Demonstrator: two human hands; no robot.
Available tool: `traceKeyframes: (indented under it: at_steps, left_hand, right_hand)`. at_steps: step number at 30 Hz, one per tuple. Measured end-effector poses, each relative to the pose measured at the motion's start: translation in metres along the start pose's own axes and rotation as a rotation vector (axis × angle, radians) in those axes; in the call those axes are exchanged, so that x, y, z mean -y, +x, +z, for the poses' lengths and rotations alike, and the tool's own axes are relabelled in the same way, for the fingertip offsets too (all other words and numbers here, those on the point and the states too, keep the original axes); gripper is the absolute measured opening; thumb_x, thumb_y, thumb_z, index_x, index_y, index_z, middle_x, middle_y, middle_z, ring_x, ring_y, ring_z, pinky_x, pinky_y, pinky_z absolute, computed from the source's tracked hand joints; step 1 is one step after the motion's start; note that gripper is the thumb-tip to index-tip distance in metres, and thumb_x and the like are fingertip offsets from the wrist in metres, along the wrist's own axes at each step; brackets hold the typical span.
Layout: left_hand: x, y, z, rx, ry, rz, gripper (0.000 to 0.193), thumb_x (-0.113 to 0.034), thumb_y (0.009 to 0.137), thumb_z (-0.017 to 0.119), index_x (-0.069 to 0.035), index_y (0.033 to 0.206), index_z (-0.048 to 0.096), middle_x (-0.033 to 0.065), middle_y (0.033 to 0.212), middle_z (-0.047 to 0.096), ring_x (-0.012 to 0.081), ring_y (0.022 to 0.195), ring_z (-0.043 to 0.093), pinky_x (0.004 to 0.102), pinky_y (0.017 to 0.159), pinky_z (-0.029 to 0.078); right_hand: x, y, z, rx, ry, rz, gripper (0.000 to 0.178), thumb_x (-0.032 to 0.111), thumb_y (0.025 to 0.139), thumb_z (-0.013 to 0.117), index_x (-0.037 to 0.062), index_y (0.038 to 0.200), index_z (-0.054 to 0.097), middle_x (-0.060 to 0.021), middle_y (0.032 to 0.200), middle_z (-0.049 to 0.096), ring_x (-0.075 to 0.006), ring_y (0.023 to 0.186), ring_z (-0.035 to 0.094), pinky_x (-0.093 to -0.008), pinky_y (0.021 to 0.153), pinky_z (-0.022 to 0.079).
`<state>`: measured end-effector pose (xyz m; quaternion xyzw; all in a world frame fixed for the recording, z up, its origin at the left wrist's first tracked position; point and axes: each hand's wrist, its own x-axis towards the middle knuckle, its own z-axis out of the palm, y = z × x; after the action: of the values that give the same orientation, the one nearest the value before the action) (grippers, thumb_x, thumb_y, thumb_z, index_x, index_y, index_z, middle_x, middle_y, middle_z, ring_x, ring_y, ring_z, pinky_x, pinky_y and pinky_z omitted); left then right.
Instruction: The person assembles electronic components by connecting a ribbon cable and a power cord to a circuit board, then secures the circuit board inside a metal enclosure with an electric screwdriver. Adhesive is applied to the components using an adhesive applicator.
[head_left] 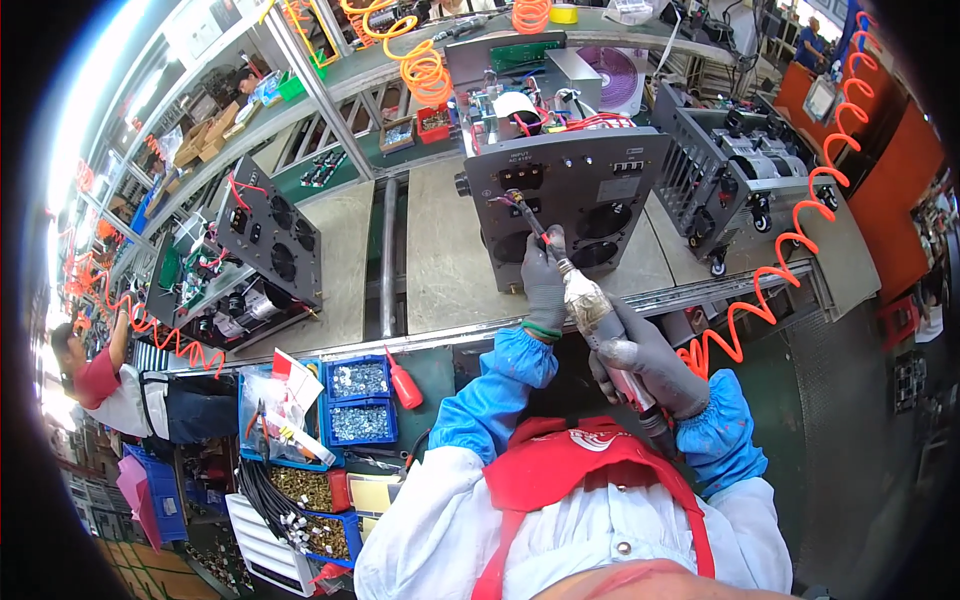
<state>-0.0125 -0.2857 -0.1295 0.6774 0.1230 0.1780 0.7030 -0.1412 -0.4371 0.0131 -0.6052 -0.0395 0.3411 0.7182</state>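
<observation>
My right hand (655, 360), in a grey glove, is wrapped around the body of a power screwdriver (590, 308) bound in worn tape. Its long thin bit (530, 217) slants up to a terminal block on the dark grey panel (562, 212) of an open electrical unit. Short coloured wires (503, 199) stick out beside the bit's tip. My left hand (543, 280), also gloved, is closed around the front of the tool by the bit. Behind the panel, the unit's circuit boards and red wiring show.
A similar unit (270, 235) stands left on the bench, another chassis (735, 165) with casters at right. Blue bins (360, 422) of small hardware and a red bottle (403, 382) are at lower left. An orange coiled hose (768, 275) hangs at right. A person (110, 390) works at far left.
</observation>
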Motion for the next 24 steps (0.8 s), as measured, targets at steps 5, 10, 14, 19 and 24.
traceKeyframes:
  at_steps: [5, 10, 14, 19, 24]
  left_hand:
    - [-0.011, -0.007, 0.009, -0.025, 0.017, -0.006, 0.051, -0.051, 0.095, 0.055, -0.001, 0.097, 0.058, 0.0123, 0.067, 0.056, 0.0231, 0.061, 0.053, 0.0402, 0.059, 0.043]
    - [0.007, 0.002, 0.013, -0.086, 0.134, -0.033, 0.050, -0.050, 0.096, 0.053, -0.001, 0.099, 0.058, 0.0186, 0.074, 0.062, 0.0329, 0.068, 0.063, 0.0431, 0.061, 0.045]
    - [0.016, 0.004, 0.018, -0.122, 0.113, 0.070, 0.051, -0.051, 0.096, 0.052, 0.000, 0.100, 0.058, 0.0200, 0.077, 0.064, 0.0361, 0.073, 0.065, 0.0445, 0.065, 0.047]
    - [0.029, 0.012, 0.024, -0.154, 0.085, 0.027, 0.054, -0.051, 0.096, 0.051, 0.002, 0.105, 0.058, 0.0230, 0.087, 0.065, 0.0381, 0.080, 0.065, 0.0452, 0.069, 0.048]
    - [0.034, 0.021, 0.031, -0.157, 0.056, -0.006, 0.057, -0.052, 0.096, 0.051, 0.003, 0.109, 0.058, 0.0247, 0.088, 0.065, 0.0386, 0.082, 0.065, 0.0454, 0.071, 0.048]
  right_hand:
    - [-0.001, 0.005, -0.004, -0.017, 0.037, -0.002, 0.089, 0.035, 0.075, 0.069, 0.0122, 0.149, 0.026, -0.0079, 0.077, 0.058, -0.0156, 0.060, 0.058, -0.0283, 0.050, 0.048]
    - [-0.003, 0.010, -0.007, -0.026, 0.087, -0.014, 0.088, 0.037, 0.075, 0.070, 0.0128, 0.148, 0.027, -0.0074, 0.076, 0.056, -0.0157, 0.057, 0.056, -0.0289, 0.049, 0.048]
    - [-0.002, 0.020, -0.014, -0.060, 0.086, -0.021, 0.080, 0.038, 0.079, 0.066, 0.0115, 0.145, 0.030, -0.0062, 0.075, 0.056, -0.0142, 0.056, 0.055, -0.0279, 0.048, 0.048]
    - [-0.002, 0.039, -0.020, -0.068, 0.056, -0.047, 0.071, 0.037, 0.083, 0.062, 0.0090, 0.142, 0.033, -0.0054, 0.075, 0.056, -0.0124, 0.055, 0.055, -0.0263, 0.047, 0.048]
    - [0.000, 0.050, -0.023, -0.096, 0.037, -0.052, 0.068, 0.036, 0.086, 0.060, 0.0073, 0.142, 0.033, -0.0054, 0.074, 0.056, -0.0125, 0.054, 0.055, -0.0260, 0.047, 0.048]
